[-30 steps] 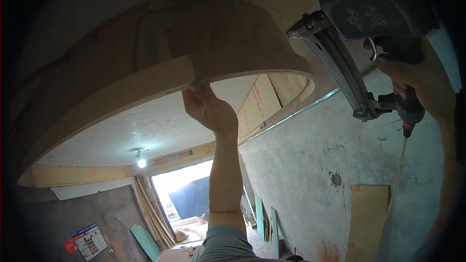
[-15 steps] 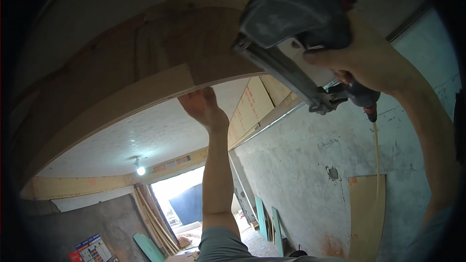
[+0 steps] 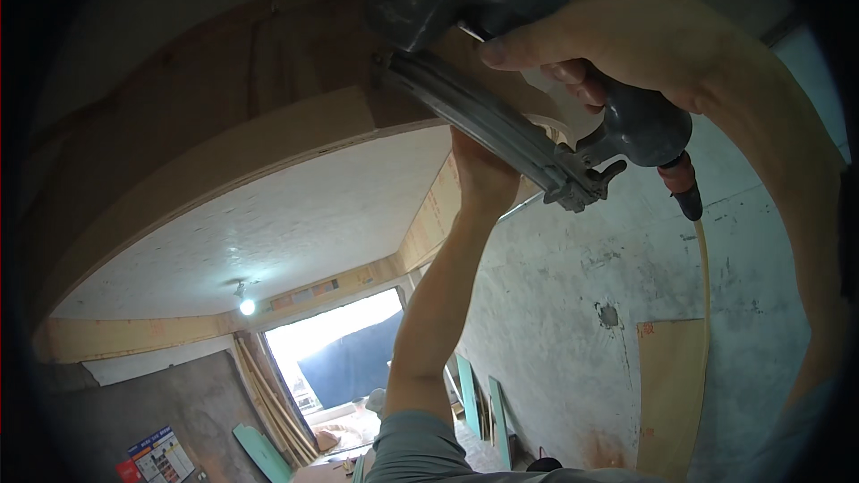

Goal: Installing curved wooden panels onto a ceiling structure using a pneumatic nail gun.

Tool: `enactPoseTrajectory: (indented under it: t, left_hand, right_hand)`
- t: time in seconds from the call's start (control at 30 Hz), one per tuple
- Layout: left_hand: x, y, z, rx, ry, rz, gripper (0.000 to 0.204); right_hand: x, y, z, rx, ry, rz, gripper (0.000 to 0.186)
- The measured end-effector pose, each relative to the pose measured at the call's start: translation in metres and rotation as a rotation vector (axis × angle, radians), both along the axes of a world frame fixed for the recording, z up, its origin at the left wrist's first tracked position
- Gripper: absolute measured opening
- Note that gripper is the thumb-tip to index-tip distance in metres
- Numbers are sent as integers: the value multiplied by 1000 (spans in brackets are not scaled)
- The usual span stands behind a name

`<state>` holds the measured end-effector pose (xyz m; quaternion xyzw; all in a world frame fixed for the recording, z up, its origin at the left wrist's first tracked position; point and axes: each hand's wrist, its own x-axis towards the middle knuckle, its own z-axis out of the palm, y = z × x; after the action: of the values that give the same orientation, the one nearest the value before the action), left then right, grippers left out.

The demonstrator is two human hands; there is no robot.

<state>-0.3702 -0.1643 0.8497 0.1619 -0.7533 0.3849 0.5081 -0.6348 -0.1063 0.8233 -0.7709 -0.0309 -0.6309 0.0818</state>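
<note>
Overhead, my right hand (image 3: 591,36) is wrapped round the handle of a dark pneumatic nail gun (image 3: 488,121). Its nose end lies against or just in front of a curved wooden board (image 3: 259,152) that arches across the upper left; I cannot tell if they touch. A thin yellowish air hose (image 3: 703,277) hangs from the gun's red-and-black coupling (image 3: 682,183). My left hand (image 3: 483,170) reaches up to the board's lower edge, behind the gun. The board and the gun hide its fingers, so its grip does not show.
A grey plastered wall (image 3: 555,304) rises on the right, with a tan panel (image 3: 669,385) leaning on it. Green board strips (image 3: 468,398) stand farther back. A bare lit bulb (image 3: 247,306) hangs from the pale ceiling (image 3: 295,224). A bright window opening (image 3: 327,340) lies beyond.
The nail gun and my right hand have moved left toward the curved board. My left hand has shifted right along the board's edge and is now partly behind the gun.
</note>
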Motion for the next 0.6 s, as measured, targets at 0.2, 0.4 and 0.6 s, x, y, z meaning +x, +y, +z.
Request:
enactPoseTrajectory:
  t: [0.2,0.4,0.6]
  left_hand:
    - [-23,-8,-2,422,155,-1020,16]
    - [-7,-18,2,312,64,-886,21]
    - [-7,-25,4,488,189,-1067,37]
  right_hand:
    - [-2,12,-2,65,42,25,26]
    - [-8,40,1,128,134,31,24]
    - [-23,50,-7,222,206,48,24]
